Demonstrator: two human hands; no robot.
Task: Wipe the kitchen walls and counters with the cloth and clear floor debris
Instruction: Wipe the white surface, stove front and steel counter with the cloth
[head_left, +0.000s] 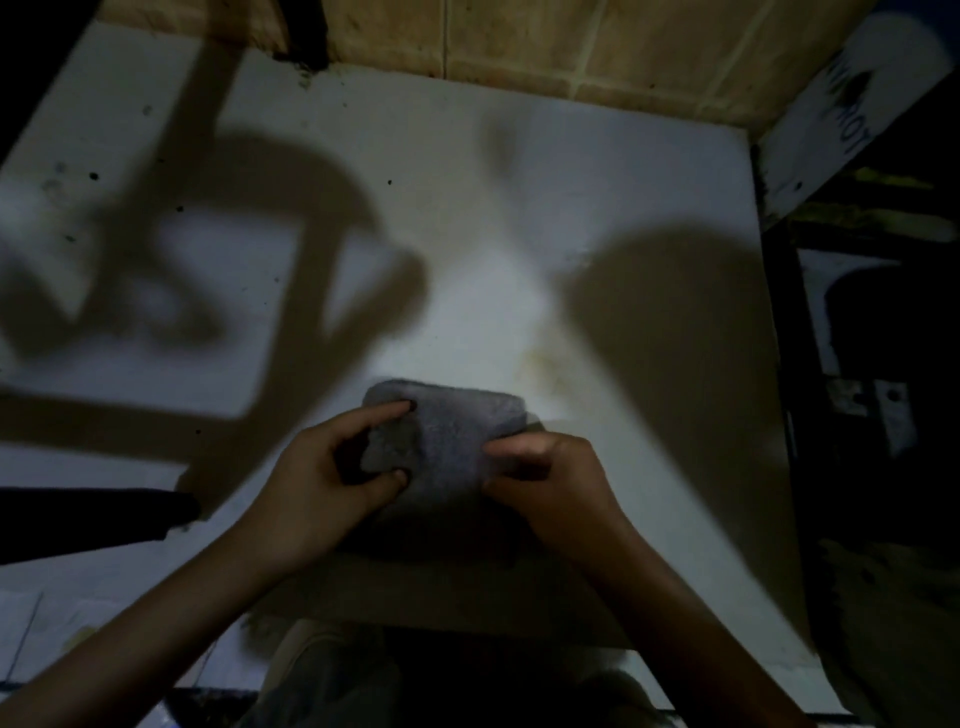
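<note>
A folded grey cloth (447, 431) lies on the white counter (467, 208), near its front edge. My left hand (332, 467) pinches the cloth's left side between thumb and forefinger. On the cloth's right side, my right hand (550, 478) grips it with curled fingers. Both forearms reach in from the bottom of the view. A yellowish stain (550, 364) marks the counter just beyond the cloth's right corner. Small dark specks (93, 176) dot the counter's far left part.
A tan tiled wall (571, 41) rises behind the counter. To the right stands a dark shelf unit (872, 312) with a white lettered panel (852, 109). A dark object (93, 519) juts in at the left. Strong shadows cross the counter. The floor below is dim.
</note>
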